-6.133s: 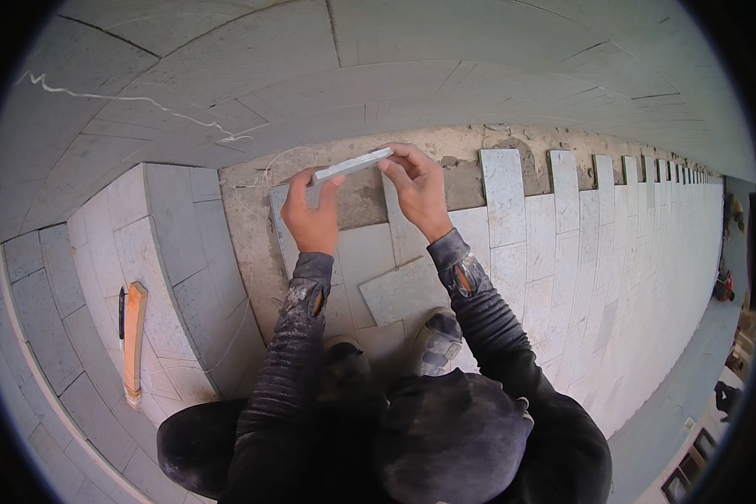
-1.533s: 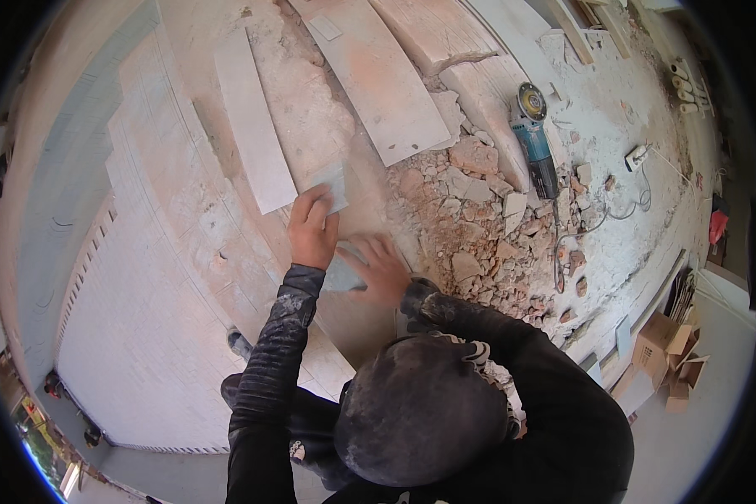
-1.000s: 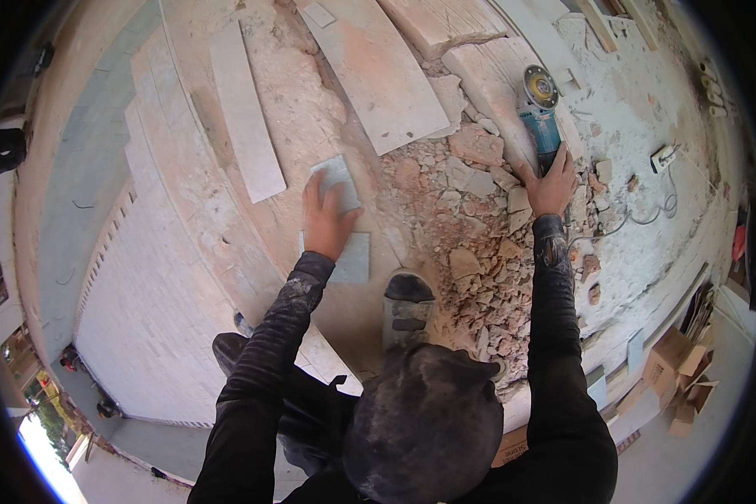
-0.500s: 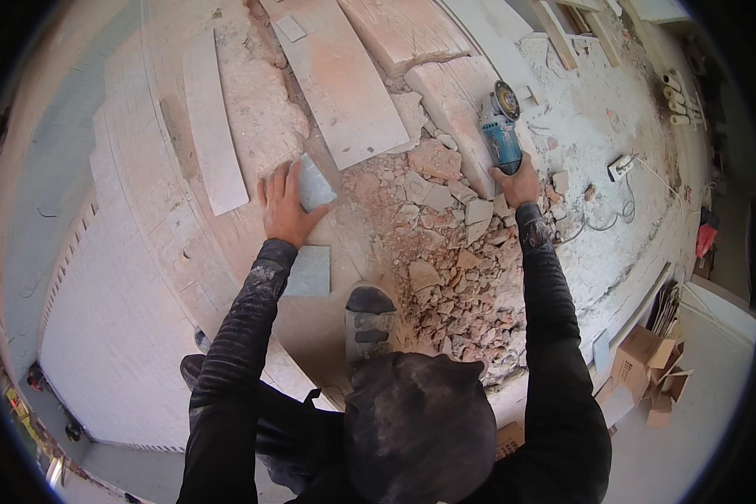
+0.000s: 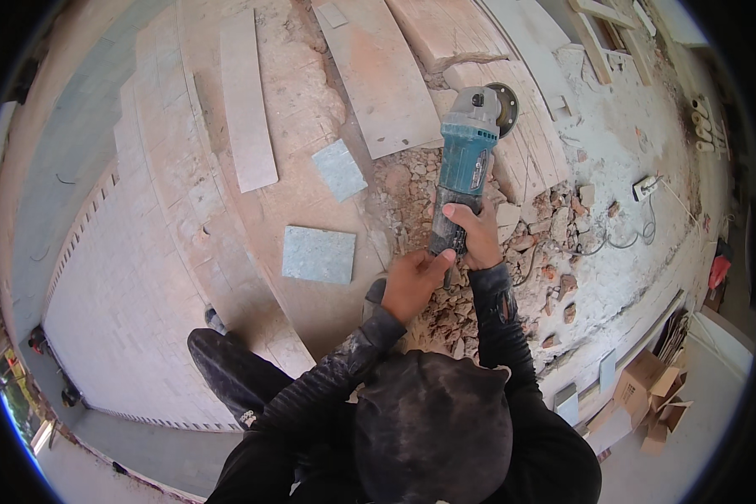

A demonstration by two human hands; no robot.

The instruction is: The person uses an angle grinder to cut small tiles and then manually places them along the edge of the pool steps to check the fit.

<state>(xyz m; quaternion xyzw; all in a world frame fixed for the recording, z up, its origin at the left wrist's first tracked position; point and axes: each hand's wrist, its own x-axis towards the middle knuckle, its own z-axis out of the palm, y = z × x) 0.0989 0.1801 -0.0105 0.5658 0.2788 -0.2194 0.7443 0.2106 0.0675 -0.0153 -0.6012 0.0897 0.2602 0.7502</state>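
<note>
A teal and grey angle grinder (image 5: 464, 160) is held up in front of me, its cutting disc (image 5: 504, 109) at the far end. My right hand (image 5: 479, 235) wraps round the rear of its body, thumb on top. At the tail end, by the cord, my left hand (image 5: 417, 281) grips with the thumb along it; its fingertips are partly hidden. To the left lie two grey-blue stone tiles: a smaller tile (image 5: 339, 170) turned at an angle, and a larger rectangular tile (image 5: 317, 254) nearer me. Neither is being touched.
Broken rubble (image 5: 454, 319) lies under and beside my hands. Long pale slabs (image 5: 378, 84) and a narrow board (image 5: 248, 109) extend ahead. On the right are a power socket block (image 5: 645, 186) with a cord, wooden pieces (image 5: 592, 46) and a cardboard box (image 5: 643, 378).
My left hand has left the smaller tile and moved right to the grinder's tail. The grinder has been lifted off the slab and brought nearer by my right hand.
</note>
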